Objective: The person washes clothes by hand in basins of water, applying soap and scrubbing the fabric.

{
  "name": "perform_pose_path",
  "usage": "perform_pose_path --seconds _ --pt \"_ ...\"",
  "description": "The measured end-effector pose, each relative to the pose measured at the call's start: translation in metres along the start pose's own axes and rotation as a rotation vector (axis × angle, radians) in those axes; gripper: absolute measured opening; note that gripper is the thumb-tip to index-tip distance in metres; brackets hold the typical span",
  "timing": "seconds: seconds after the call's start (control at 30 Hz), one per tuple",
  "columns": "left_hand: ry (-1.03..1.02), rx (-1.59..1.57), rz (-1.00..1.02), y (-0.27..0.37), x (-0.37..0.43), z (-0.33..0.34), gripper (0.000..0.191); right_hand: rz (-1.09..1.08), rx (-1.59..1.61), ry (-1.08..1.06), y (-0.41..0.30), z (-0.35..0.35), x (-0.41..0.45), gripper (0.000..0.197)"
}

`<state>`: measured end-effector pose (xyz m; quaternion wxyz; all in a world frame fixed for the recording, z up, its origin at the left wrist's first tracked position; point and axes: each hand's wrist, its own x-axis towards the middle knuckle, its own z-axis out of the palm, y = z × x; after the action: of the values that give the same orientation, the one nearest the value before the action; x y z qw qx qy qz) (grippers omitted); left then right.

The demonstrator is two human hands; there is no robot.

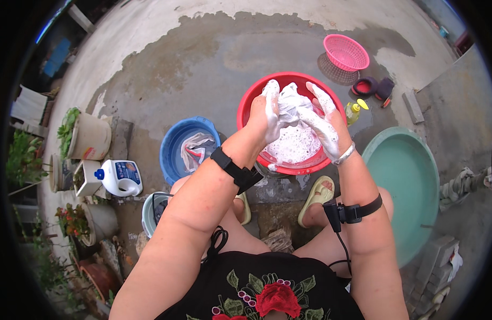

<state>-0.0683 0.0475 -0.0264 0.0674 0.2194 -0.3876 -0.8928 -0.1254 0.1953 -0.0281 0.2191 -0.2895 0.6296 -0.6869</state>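
A red plastic basin [246,100] stands on the wet ground before me, with white suds [294,144] in it. Over the basin, a bunched, soapy white cloth [290,105] lies between my two foam-covered hands. My left hand [268,112] presses against the cloth's left side, fingers pointing up. On the cloth's right side is my right hand [325,120], thumb against the cloth and fingers raised and apart from it. The undersides of the cloth and fingers are hidden.
A blue basin [170,138] with wet cloth stands left; a large green tub [410,180] stands right. Beyond are a pink basket [346,52], a yellow pump bottle [353,113] and dark shoes [384,89]. A white detergent jug [120,178] lies near flower pots [92,136].
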Motion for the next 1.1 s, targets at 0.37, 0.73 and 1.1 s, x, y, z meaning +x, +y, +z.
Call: perform_pose_path --seconds 0.37,0.73,1.1 --pt "-0.315 0.160 0.016 0.009 0.001 -0.003 0.031 0.030 0.339 0.001 0.001 0.001 0.004 0.034" --pt "-0.022 0.373 0.206 0.021 -0.006 -0.018 0.015 0.083 0.854 0.230 0.000 -0.030 0.013 0.037" --pt "-0.286 0.319 0.506 0.013 0.007 -0.021 0.028 0.090 1.158 0.105 -0.018 -0.017 0.014 0.040"
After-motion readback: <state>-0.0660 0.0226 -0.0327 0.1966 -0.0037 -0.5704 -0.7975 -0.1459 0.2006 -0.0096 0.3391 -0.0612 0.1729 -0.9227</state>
